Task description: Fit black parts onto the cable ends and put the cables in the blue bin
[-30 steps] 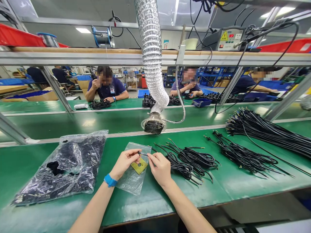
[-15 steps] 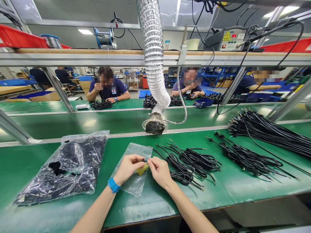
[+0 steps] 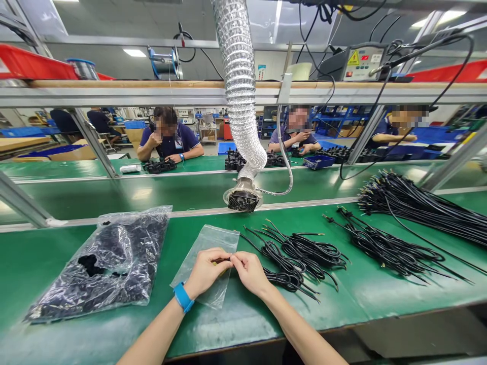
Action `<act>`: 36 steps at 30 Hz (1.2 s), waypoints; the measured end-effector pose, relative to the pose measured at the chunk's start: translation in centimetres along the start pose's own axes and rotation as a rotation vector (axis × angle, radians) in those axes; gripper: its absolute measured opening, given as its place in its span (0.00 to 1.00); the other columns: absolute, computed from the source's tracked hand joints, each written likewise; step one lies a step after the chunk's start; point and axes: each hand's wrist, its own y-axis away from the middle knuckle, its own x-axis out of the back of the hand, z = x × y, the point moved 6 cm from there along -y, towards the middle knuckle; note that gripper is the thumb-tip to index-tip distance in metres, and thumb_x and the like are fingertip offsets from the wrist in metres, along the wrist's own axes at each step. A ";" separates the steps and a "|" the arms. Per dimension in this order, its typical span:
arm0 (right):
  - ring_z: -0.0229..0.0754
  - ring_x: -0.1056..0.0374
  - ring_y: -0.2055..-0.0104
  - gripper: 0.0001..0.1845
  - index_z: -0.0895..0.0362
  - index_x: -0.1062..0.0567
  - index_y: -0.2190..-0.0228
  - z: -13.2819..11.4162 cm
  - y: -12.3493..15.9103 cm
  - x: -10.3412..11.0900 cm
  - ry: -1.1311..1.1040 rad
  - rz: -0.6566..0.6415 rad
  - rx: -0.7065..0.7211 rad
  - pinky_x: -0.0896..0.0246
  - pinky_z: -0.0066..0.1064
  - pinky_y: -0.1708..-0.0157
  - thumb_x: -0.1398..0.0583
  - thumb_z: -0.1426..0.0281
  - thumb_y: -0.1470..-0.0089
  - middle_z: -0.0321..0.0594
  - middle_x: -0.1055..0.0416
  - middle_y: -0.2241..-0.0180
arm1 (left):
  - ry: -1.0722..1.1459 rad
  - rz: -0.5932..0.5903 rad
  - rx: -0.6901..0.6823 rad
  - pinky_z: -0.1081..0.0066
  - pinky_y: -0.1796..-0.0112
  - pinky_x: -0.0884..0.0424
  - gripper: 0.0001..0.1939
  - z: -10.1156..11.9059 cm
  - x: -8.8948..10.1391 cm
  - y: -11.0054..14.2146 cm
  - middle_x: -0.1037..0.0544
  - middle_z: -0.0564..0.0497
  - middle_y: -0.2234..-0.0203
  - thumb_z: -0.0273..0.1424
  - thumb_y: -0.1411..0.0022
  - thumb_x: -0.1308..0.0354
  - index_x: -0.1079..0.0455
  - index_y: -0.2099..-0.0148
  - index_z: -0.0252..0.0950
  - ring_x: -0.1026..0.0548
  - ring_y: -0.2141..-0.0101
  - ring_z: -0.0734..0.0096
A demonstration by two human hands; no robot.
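Note:
My left hand [image 3: 210, 269] is closed in a pinch over a clear zip bag [image 3: 218, 235] lying on the green bench. My right hand [image 3: 249, 271] pinches too, its fingertips meeting those of the left. Between them is a small dark piece, now almost wholly covered by the fingers; its exact kind cannot be made out. A bit of yellow shows under the left fingers, at the bag. Just right of my right hand lie coiled black cables [image 3: 289, 261] with stripped ends.
A large clear bag of small black parts [image 3: 110, 263] lies at left. More black cables [image 3: 391, 243] and a long cable bundle [image 3: 426, 208] lie at right. An extraction hose [image 3: 241, 101] with a fan-like mouth hangs above the bench. Co-workers sit across from me.
My left fingers have slid right along the dark piece until they meet the right ones, covering it and most of the yellow. The view has shifted slightly.

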 end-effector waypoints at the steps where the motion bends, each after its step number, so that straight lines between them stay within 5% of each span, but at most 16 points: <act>1: 0.33 0.48 0.75 0.26 0.63 0.38 0.80 -0.1 0.0 -0.1 0.015 0.000 0.007 0.58 0.27 0.73 0.53 0.57 0.38 0.39 0.41 0.79 | 0.008 0.003 0.024 0.74 0.67 0.34 0.10 -0.1 0.1 -0.1 0.24 0.49 0.72 0.36 0.44 0.38 0.21 0.66 0.35 0.28 0.70 0.73; 10: 0.34 0.35 0.68 0.14 0.60 0.24 0.65 -1.5 0.6 0.9 0.012 0.329 0.198 0.44 0.25 0.68 0.46 0.66 0.36 0.39 0.32 0.69 | 0.024 0.130 0.177 0.70 0.64 0.31 0.14 -0.4 1.4 -0.8 0.23 0.45 0.67 0.37 0.50 0.37 0.21 0.64 0.33 0.26 0.66 0.66; 15: 0.35 0.37 0.70 0.15 0.61 0.26 0.69 -1.6 0.6 1.0 0.050 0.316 0.237 0.45 0.27 0.69 0.48 0.68 0.35 0.40 0.34 0.72 | 0.071 0.114 0.215 0.70 0.62 0.30 0.15 -0.4 1.2 -0.7 0.23 0.45 0.69 0.37 0.53 0.35 0.21 0.65 0.32 0.26 0.66 0.66; 31: 0.33 0.37 0.70 0.16 0.61 0.29 0.75 -0.9 0.4 0.4 0.046 0.205 0.132 0.47 0.26 0.69 0.48 0.70 0.37 0.36 0.31 0.72 | -0.048 0.025 0.028 0.71 0.62 0.31 0.14 -0.4 0.5 -0.5 0.23 0.46 0.67 0.39 0.43 0.38 0.21 0.63 0.34 0.26 0.65 0.68; 34: 0.32 0.35 0.68 0.12 0.60 0.26 0.72 -1.9 0.4 0.9 0.128 0.219 0.122 0.45 0.25 0.67 0.46 0.73 0.38 0.35 0.30 0.70 | -0.046 0.038 0.054 0.70 0.57 0.29 0.19 -1.0 0.7 -0.4 0.23 0.45 0.60 0.41 0.44 0.39 0.23 0.55 0.34 0.25 0.61 0.68; 36: 0.32 0.35 0.68 0.10 0.59 0.25 0.71 -3.2 0.5 2.0 0.227 0.240 0.134 0.44 0.25 0.67 0.44 0.73 0.38 0.34 0.30 0.70 | 0.042 0.053 0.130 0.69 0.55 0.28 0.34 -1.7 1.1 -0.4 0.25 0.45 0.56 0.43 0.47 0.36 0.33 0.41 0.34 0.24 0.61 0.68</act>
